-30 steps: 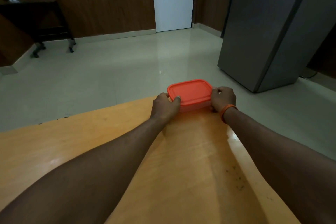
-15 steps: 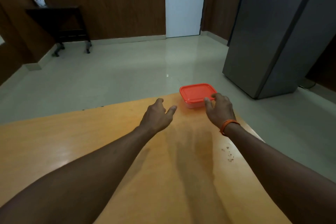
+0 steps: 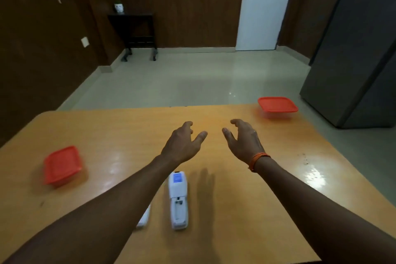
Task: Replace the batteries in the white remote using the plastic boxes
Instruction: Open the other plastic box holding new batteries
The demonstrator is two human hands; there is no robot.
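Both hands have left the far-right red-lidded box (image 3: pixel 277 105); left hand (image 3: pixel 184 142) and right hand (image 3: pixel 244 141) are hovering spread, empty, the white remote (image 3: pixel 178 199) lying below, battery bay apparently open.

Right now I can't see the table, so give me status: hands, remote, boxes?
Left hand and right hand open, empty, above the wooden table. White plastic remote lies face-down, battery bay open. Two orange-lidded plastic boxes closed. Nothing blocking.

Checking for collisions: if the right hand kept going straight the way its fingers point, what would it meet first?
Probably nothing: the right hand points toward the table's far edge, and that stretch looks bare. The orange-lidded box sits off to its right, though depth is unclear.
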